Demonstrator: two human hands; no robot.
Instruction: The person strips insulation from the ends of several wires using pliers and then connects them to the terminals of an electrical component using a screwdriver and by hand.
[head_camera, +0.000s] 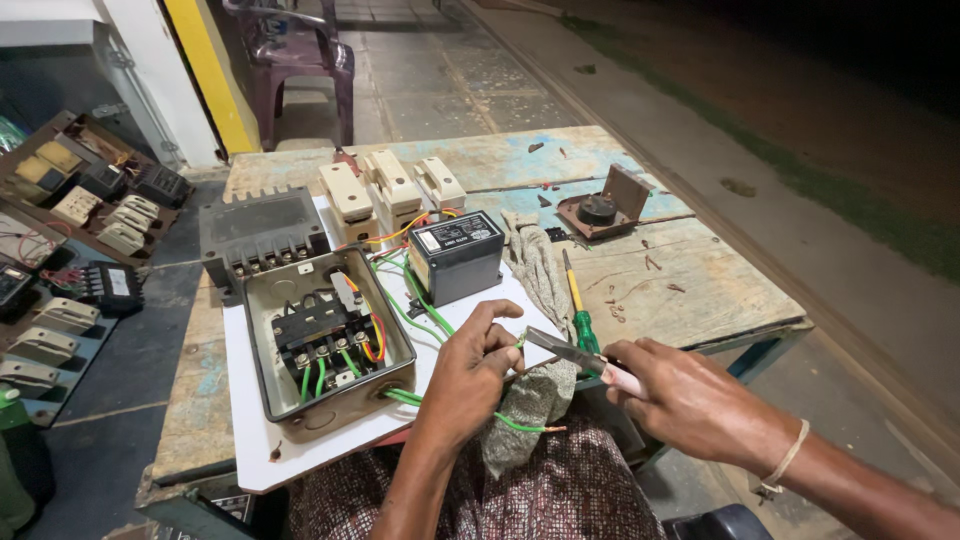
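Pinching a green wire (520, 423) between thumb and fingers, the left hand (470, 375) sits at the near edge of the white board (250, 440), just right of the open grey metal box (325, 345). Right hand (690, 400) is closed around pliers (570, 352), jaws pointing left and meeting the wire's tip by the left thumb. Wire runs out of the box's near-right corner, loops over a grey cloth (535, 390) in the lap — bare copper end sticking right.

Labels: black rectangular unit (457, 255) far of the hands carries a white label strip on top, text too small to tell. Three cream switch blocks (390, 190) stand behind it; a dark grey finned cover (258, 232) lies far-left of the box. Green-and-yellow screwdriver (580, 305) lies on the wooden table (690, 280) just far of the pliers. Small brown open case w/ a black round part (605, 210) sits far right.

Room: right half of the table is mostly bare wood, a few scraps on it. Left of the table, trays of more switch parts (70, 230) crowd the floor. Purple plastic chair (295, 60) stands far back.
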